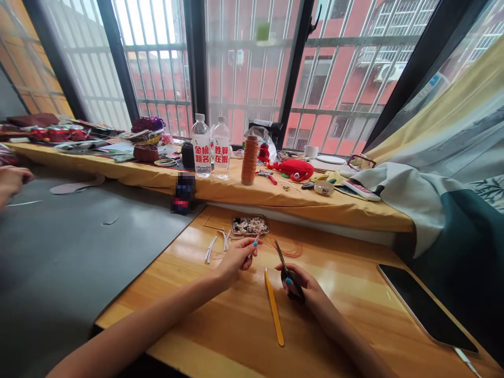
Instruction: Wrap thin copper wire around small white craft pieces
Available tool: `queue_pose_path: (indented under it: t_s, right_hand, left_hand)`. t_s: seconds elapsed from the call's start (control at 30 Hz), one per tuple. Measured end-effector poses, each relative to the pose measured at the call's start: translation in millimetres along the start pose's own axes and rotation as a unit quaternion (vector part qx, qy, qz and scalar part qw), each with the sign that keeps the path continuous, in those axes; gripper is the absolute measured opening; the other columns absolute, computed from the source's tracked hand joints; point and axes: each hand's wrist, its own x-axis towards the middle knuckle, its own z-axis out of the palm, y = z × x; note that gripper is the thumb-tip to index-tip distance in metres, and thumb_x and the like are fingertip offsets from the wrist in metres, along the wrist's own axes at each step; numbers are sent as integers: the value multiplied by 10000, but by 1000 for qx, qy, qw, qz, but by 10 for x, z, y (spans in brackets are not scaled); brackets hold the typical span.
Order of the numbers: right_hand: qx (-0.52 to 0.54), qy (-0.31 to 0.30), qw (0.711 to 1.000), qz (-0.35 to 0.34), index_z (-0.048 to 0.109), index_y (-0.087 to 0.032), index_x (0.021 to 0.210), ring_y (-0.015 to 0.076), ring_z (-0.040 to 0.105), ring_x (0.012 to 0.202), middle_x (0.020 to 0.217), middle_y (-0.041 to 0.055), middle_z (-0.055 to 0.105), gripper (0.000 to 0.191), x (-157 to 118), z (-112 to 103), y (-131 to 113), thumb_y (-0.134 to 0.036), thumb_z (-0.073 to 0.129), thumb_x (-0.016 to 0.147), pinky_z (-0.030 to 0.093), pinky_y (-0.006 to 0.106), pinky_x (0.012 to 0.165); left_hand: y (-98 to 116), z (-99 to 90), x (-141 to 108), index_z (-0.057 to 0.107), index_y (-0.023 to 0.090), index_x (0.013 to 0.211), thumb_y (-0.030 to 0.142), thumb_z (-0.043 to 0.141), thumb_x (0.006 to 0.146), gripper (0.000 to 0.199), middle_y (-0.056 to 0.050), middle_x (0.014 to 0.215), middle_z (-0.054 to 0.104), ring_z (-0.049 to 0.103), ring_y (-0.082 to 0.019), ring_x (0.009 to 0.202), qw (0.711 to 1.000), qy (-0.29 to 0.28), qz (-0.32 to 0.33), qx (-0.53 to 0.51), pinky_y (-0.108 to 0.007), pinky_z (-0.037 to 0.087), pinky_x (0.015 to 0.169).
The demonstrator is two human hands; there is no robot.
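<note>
Over the wooden table (205, 325), my left hand (236, 260) is closed in a pinch on a thin pale piece (258, 239) with orange at its upper end; its exact kind is too small to tell. My right hand (305, 286) grips black-handled scissors (280, 253), blades pointing up and away. Between the hands lie yellow tweezers (274, 310), tips toward the far side. Loops of thin orange thread (293, 248) rest just beyond the scissors. Behind my left hand is a clear box of small beads (250, 224). White strips (211, 250) lie to its left.
A tablet (427, 307) with a white cable (466, 362) lies at right. On the yellow-covered sill stand two water bottles (201, 149) and an orange thread spool (249, 161). Another person's hand (13, 181) is above the grey table (98, 231) at left.
</note>
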Motion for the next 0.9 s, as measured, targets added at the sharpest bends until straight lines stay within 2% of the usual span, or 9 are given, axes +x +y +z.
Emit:
queue_pose_path:
  t_s: [0.1, 0.2, 0.3, 0.37, 0.43, 0.63, 0.73, 0.9]
  right_hand:
    - [-27, -55, 998, -10, 501, -157, 936, 64, 332, 510, 597, -36, 403, 486, -27, -6, -24, -531, 549, 630, 225, 204, 462]
    - [-36, -89, 995, -6, 525, -137, 936, 68, 340, 500, 572, -35, 405, 520, -63, -9, -85, -561, 521, 635, 229, 211, 469]
    - [-29, -99, 995, -9, 533, -125, 948, 77, 360, 505, 572, -25, 423, 556, -93, -14, -135, -585, 499, 637, 238, 218, 478]
    - [-23, -108, 994, -12, 527, -124, 966, 76, 353, 495, 561, -24, 425, 569, -106, -13, -153, -591, 488, 643, 231, 218, 469]
    - [-22, -113, 993, -13, 524, -126, 968, 78, 354, 491, 552, -24, 428, 566, -113, -7, -165, -591, 483, 647, 229, 217, 463]
    - [-21, -116, 993, -5, 531, -124, 894, 80, 370, 501, 560, -20, 437, 565, -103, 14, -189, -615, 492, 618, 261, 224, 485]
    - [-14, -129, 992, -11, 517, -120, 897, 75, 353, 497, 554, -21, 434, 551, -97, 9, -172, -608, 468, 646, 242, 216, 473]
    - [-16, -130, 991, -13, 507, -118, 885, 66, 310, 474, 525, -34, 409, 514, -94, -12, -140, -585, 448, 679, 196, 211, 448]
  left_hand:
    - [27, 54, -69, 466, 144, 792, 333, 454, 708, 207, 97, 440, 233, 163, -21, 332, 1000, -13, -14, -18, -173, 95, 360]
    - [51, 96, -133, 468, 151, 731, 397, 400, 745, 255, 96, 405, 186, 134, -37, 348, 998, -15, -8, 54, -178, 102, 365]
    - [70, 106, -170, 506, 149, 695, 399, 369, 768, 294, 65, 429, 296, 274, -57, 396, 982, 14, 51, 183, -182, 210, 401]
    - [78, 102, -178, 533, 151, 688, 351, 369, 781, 274, 28, 540, 458, 421, -86, 533, 956, 33, 107, 271, -196, 311, 506]
    - [78, 97, -180, 547, 156, 698, 308, 362, 795, 258, 1, 688, 548, 480, -115, 683, 927, 43, 152, 342, -218, 347, 619]
    - [53, 113, -201, 541, 154, 700, 261, 341, 824, 259, -15, 692, 528, 463, -118, 674, 866, 50, 210, 451, -222, 339, 604]
    - [34, 115, -211, 540, 157, 717, 250, 331, 833, 257, -13, 703, 511, 455, -110, 674, 855, 49, 234, 461, -214, 337, 605]
    - [0, 91, -202, 554, 172, 812, 250, 325, 839, 244, -11, 738, 507, 468, -106, 693, 851, 46, 245, 462, -209, 351, 631]
